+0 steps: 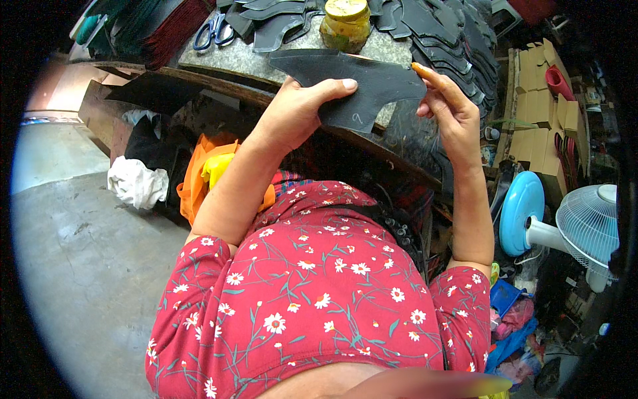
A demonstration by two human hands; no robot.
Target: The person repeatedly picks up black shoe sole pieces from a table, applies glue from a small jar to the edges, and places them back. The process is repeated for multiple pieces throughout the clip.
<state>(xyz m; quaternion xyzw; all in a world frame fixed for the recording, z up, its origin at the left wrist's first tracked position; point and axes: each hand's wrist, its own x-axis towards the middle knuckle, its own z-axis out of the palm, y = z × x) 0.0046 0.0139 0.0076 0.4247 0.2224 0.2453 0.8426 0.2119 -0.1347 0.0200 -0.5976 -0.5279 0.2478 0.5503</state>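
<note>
Your left hand [296, 110] grips a black cut sheet [352, 83] above the counter [266, 63] — your right hand [448, 110], glue-tipped forefinger out, touches its edge, seemingly mid-gluing.

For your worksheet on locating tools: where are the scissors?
The blue-handled scissors lie at upper left on the stone slab, left of the jar.

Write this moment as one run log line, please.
left hand: holds black cut piece | right hand: index fingertip on its edge | jar behind
</note>
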